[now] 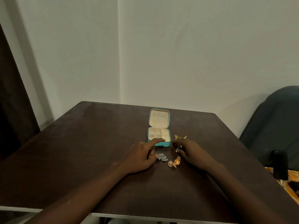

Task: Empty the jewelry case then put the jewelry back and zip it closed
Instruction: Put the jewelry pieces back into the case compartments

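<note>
Plain pale wall corner behind, dark curtain (9, 97) at left, dark brown table (80, 143) filling the lower frame, its far edge against the wall. Teal jewelry case (159, 143) sits open toward the far edge, a bit right of center; lid (159, 118) tilted back, cream lining with three small tabs, base split into cream compartments that look empty. Jewelry lies on the table on the near side of the case: silver stone-set piece (162, 157) just off the case's near-left corner, gold dome earrings (174, 162) nearer the front edge and slightly right, gold piece (179, 136) just beside the case's right wall, and a small dark-and-silver piece (178, 148) mostly hidden under the right hand's fingers. Left hand (140, 156) palm down, index finger stretched out with its tip over the case's near rim, other fingers curled; fingertips right next to the silver piece, contact unclear. Right hand (191, 151) palm down, fingers bent over the dark-and-silver piece; can't tell whether it's pinching it or just covering it. Both forearms run in from the near edge. Off the table's right edge: dark chair back (275, 120), a black phone-like object (280, 164) on orange patterned fabric (291, 178).
</note>
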